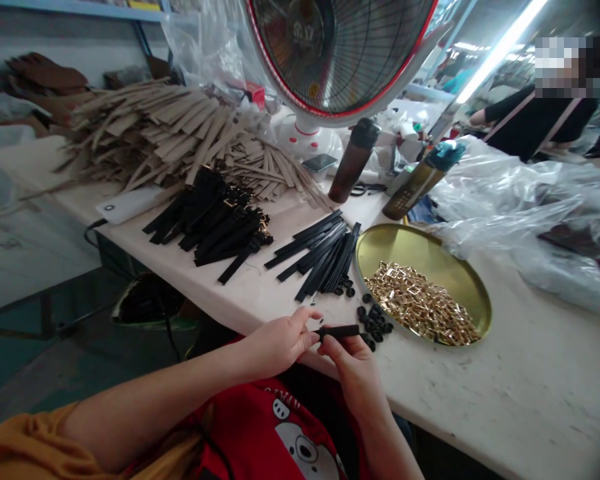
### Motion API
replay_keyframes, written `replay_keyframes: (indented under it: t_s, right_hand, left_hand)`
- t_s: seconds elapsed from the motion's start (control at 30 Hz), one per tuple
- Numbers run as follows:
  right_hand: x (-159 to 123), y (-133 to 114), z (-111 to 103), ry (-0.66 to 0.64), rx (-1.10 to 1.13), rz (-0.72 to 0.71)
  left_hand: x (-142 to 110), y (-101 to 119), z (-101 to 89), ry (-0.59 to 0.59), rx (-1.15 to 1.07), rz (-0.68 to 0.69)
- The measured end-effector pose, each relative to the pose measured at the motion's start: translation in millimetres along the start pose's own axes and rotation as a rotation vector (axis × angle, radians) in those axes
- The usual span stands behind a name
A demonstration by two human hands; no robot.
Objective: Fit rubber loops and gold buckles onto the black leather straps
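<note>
Near the front edge of the table, my left hand [295, 339] and my right hand [350, 357] meet around one black strap [344, 331]. The fingers of both are closed on it, the left at its near end and the right along its length. Just beyond my right hand lie several small black loops [375, 319]. A fan of flat black straps [325, 253] rests behind my hands. To their right, a gold oval tray [467, 267] holds a heap of small gold metal buckles [420, 300]. Black straps with gold buckles [220, 220] are piled to the left.
A big pile of beige strips [145, 133] covers the back left, with a white power bank [130, 203] before it. A fan heater [330, 60], a brown bottle [355, 160] and a greenish bottle [423, 180] stand behind. Plastic bags [530, 207] lie right; a person [535, 123] is beyond.
</note>
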State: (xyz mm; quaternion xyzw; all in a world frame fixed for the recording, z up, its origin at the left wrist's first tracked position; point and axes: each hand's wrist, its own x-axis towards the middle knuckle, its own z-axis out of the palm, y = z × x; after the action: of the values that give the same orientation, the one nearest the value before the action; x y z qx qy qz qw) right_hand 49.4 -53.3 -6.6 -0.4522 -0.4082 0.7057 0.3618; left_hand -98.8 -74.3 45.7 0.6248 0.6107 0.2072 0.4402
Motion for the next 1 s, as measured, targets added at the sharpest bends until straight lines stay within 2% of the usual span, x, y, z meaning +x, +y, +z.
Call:
replay_keyframes:
  t_s: [0.1,0.2,0.23,0.3,0.37,0.47,0.57,0.73,0.87,1.0]
  right_hand:
    - [4,-3,0,-0.076,-0.090,-0.039]
    - [20,-20,-27,-0.126,-0.468,-0.199]
    - [28,-29,-42,-0.087,-0.666,-0.292]
    - [47,-48,-75,0.122,-1.091,-0.485]
    - [67,-66,-105,0.232,-1.544,-0.467]
    - [90,-80,-128,0.200,-1.959,-0.288]
    - [101,-83,-130,0.139,-2.071,-0.204]
    - [105,-84,-128,0.086,-2.069,-0.197]
    - [104,-86,-126,0.118,-2.066,-0.244]
    - [95,-89,-126,0.186,-2.042,-0.313]
  left_hand:
    - [7,-1,-0.2,0.043,-0.122,0.044]
    - [13,-6,-6.1,0.037,-0.232,0.111]
    - [14,-8,-8.4,0.036,-0.252,0.106]
    - [15,-11,-11.2,0.053,-0.276,0.053]
    - [16,-13,-10.8,0.070,-0.294,0.005]
    - [15,-12,-7.1,0.070,-0.305,0.005]
    - [14,-11,-5.9,0.072,-0.318,0.009]
    - [7,-14,-2.5,0.012,-0.392,-0.028]
    - [1,-12,3.3,0.004,-0.460,-0.015]
    - [-5,-7,-0.7,0.071,-0.329,0.024]
